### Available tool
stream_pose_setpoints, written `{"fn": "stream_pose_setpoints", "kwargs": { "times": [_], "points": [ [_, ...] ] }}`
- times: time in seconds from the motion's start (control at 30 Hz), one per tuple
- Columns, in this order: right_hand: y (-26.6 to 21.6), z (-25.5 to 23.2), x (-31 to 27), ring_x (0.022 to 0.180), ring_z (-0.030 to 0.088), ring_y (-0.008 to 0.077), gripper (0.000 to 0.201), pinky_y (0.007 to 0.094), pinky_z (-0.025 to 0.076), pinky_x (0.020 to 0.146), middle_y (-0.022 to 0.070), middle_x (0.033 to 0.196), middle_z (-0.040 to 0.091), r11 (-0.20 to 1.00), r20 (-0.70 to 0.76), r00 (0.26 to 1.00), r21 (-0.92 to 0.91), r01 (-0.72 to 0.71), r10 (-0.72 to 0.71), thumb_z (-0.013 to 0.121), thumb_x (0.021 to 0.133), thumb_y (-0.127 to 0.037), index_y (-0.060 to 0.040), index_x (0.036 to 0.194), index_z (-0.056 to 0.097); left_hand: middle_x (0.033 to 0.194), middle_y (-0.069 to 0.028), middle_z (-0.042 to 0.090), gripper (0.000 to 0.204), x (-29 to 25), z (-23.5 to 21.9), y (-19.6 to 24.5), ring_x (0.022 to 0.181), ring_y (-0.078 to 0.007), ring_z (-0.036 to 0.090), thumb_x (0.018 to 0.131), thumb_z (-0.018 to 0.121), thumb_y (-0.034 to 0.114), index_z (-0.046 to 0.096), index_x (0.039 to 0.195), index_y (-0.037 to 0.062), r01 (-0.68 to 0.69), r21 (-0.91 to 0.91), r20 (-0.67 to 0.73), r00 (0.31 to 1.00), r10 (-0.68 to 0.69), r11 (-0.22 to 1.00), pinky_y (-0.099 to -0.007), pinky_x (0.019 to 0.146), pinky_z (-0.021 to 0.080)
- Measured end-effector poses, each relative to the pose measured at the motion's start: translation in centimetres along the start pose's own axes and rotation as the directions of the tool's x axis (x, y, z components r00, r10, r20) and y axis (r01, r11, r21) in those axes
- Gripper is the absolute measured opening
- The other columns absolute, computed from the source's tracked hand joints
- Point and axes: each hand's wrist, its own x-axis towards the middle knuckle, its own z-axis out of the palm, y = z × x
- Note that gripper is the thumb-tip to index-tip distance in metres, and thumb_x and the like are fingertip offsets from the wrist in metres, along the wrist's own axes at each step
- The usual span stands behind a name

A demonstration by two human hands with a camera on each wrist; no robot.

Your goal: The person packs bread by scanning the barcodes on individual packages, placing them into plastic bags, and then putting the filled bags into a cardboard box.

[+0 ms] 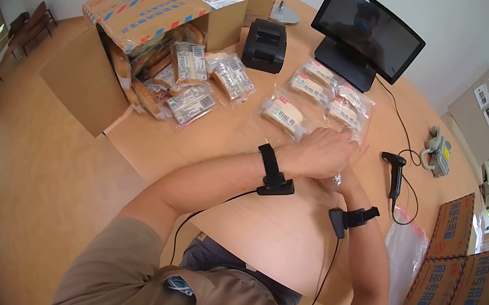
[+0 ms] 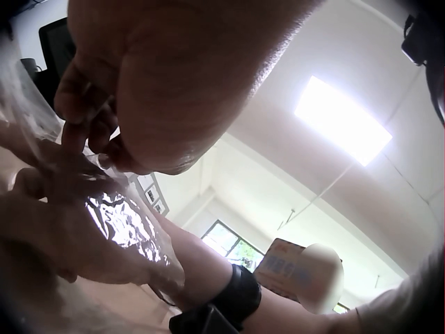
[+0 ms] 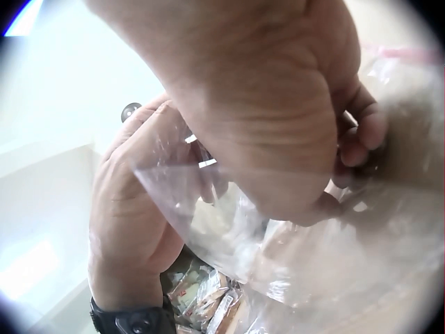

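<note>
A large clear plastic bag (image 1: 316, 100) lies on the table with several wrapped white toast packs (image 1: 283, 114) inside. At its near end, my left hand (image 1: 322, 152) crosses over the right, its curled fingers pinching the film. The right hand (image 2: 49, 223) shows beneath it in the left wrist view, with shiny film spread over its back. In the right wrist view its fingers (image 3: 365, 129) curl in at the bag's plastic, and the left hand (image 3: 135, 209) is behind the film. From the head, the right hand is mostly hidden.
An open carton (image 1: 159, 6) spills wrapped bread packs (image 1: 191, 102) at left. A black printer (image 1: 265, 46) and a monitor (image 1: 368, 34) stand behind. To the right are a barcode scanner (image 1: 395, 174), a telephone (image 1: 437, 152), another clear bag (image 1: 404, 250) and stacked cartons (image 1: 456, 278).
</note>
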Motion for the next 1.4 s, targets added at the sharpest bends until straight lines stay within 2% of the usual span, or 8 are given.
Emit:
{"fn": "stream_pose_setpoints", "kwargs": {
  "times": [0.17,0.4,0.47,0.63,0.77,0.9,1.27,1.4],
  "points": [
    [-0.1,-0.4,0.8,0.116,0.066,0.0296,0.045,0.0449,0.054,0.099,0.0147,0.125,0.073,0.89,0.16,0.987,-0.453,0.043,0.034,0.089,0.082,-0.019,-0.0065,0.122,0.071,0.11,-0.0242,0.068,0.018,0.2,-0.4,0.2,0.095,-0.0469,0.072,0.097,0.061,0.013,0.069,0.101,-0.0022,-0.003,-0.014,0.032,0.999,0.003,1.0,-0.0551,0.081,0.059],
    [-6.8,-5.0,-1.3,0.101,0.072,0.0184,0.026,0.0328,0.058,0.091,0.0086,0.112,0.078,0.876,0.221,0.892,0.204,-0.437,0.393,0.073,0.101,-0.014,0.0014,0.122,0.073,0.106,-0.0235,0.07,0.038,1.6,-1.8,-4.5,0.087,-0.0417,0.075,0.108,0.058,0.036,0.071,0.113,0.0014,0.138,-0.246,0.241,0.967,-0.077,0.959,-0.0494,0.073,0.063],
    [-8.0,-8.0,-3.0,0.094,0.073,0.0138,0.026,0.0305,0.058,0.089,0.0054,0.104,0.079,0.886,0.164,0.93,0.285,-0.365,0.33,0.069,0.104,-0.012,0.0012,0.127,0.074,0.097,-0.0196,0.07,0.049,1.2,-4.4,-5.2,0.077,-0.0328,0.078,0.112,0.054,0.046,0.068,0.123,0.0,0.652,-0.36,0.649,0.689,-0.322,0.668,-0.0417,0.06,0.065],
    [-7.6,-15.8,-6.2,0.088,0.07,0.0093,0.028,0.0263,0.057,0.082,0.0017,0.098,0.077,0.871,-0.134,0.904,0.355,-0.339,0.406,0.067,0.107,-0.018,-0.0029,0.131,0.072,0.094,-0.0176,0.069,0.052,0.9,-4.8,-9.1,0.075,-0.0267,0.079,0.113,0.055,0.044,0.063,0.126,-0.0059,0.702,-0.249,0.77,0.562,-0.304,0.667,-0.0362,0.059,0.067],
    [-5.0,-18.3,-6.9,0.081,0.067,0.0055,0.025,0.0235,0.055,0.076,0.0003,0.095,0.074,0.867,-0.465,0.733,0.31,-0.391,0.497,0.068,0.107,-0.021,-0.0055,0.127,0.071,0.103,-0.0235,0.073,0.038,0.4,-7.2,-14.2,0.086,-0.0316,0.08,0.101,0.074,0.025,0.067,0.127,-0.0021,0.601,-0.389,0.444,0.786,-0.429,0.698,-0.0403,0.07,0.067],
    [-0.7,-18.4,-7.6,0.094,0.076,0.0235,0.059,0.0376,0.06,0.089,0.0144,0.109,0.079,0.624,-0.666,0.562,-0.182,-0.76,0.491,0.08,0.094,-0.044,0.0019,0.131,0.073,0.134,-0.0237,0.072,0.06,-3.1,-10.0,-19.7,0.14,-0.0377,0.061,0.082,0.091,0.029,0.073,0.133,0.003,0.641,0.569,-0.223,0.723,-0.653,0.515,-0.0493,0.111,0.053],
    [3.3,-16.4,-7.6,0.09,0.077,0.0352,0.052,0.0455,0.058,0.082,0.024,0.094,0.078,0.629,-0.629,0.605,-0.227,-0.744,0.489,0.077,0.088,-0.042,0.005,0.11,0.076,0.141,-0.0181,0.074,0.068,-3.1,-14.9,-16.9,0.137,-0.0334,0.067,0.067,0.103,0.036,0.081,0.126,0.0096,0.811,0.469,-0.076,0.432,-0.899,0.35,-0.047,0.117,0.047],
    [4.2,-16.4,-7.8,0.081,0.075,0.0297,0.049,0.0437,0.057,0.077,0.0191,0.087,0.076,0.661,-0.606,0.604,-0.165,-0.732,0.518,0.077,0.089,-0.038,0.0052,0.112,0.076,0.127,-0.0182,0.078,0.066,-3.8,-16.6,-21.7,0.114,-0.0379,0.076,0.073,0.098,0.026,0.076,0.129,0.0009,0.768,0.344,-0.004,0.577,-0.817,0.54,-0.0434,0.093,0.06]
  ]
}}
